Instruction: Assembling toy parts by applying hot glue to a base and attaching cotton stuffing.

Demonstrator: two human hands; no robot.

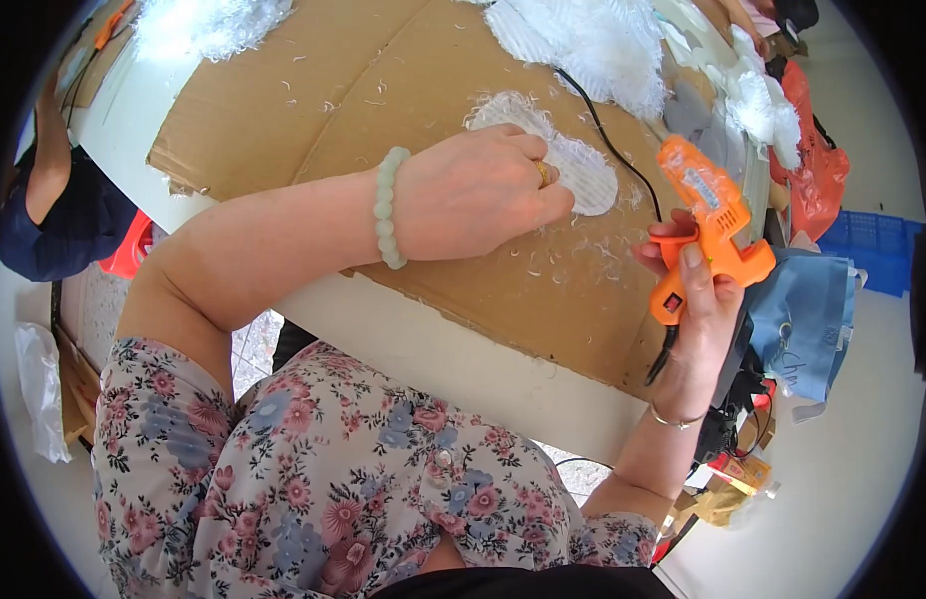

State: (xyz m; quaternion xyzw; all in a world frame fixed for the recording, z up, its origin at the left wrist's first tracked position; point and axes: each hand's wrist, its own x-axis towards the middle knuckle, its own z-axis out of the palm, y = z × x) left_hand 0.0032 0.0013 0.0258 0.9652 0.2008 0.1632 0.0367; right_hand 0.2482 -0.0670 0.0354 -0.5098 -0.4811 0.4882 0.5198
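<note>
My right hand (697, 285) is wrapped around the handle of an orange glue gun (712, 215), its nozzle end pointing up and away. A black cord trails from the base of its handle. Over the cardboard, my left hand (478, 190) has its fingers curled, with a ring and a pale green bead bracelet showing. Those fingers rest on a small white feathery piece with rounded lobes (588, 178). The fingertips are hidden behind the back of the hand. A gap separates the glue gun from the white piece.
Brown cardboard (313, 110), dotted with white shreds, covers much of the white table (453, 354). White feathery heaps (593, 50) lie at the far side, and another (209, 25) at far left. A black cord (608, 135) crosses the cardboard. Other people sit at far left and far right.
</note>
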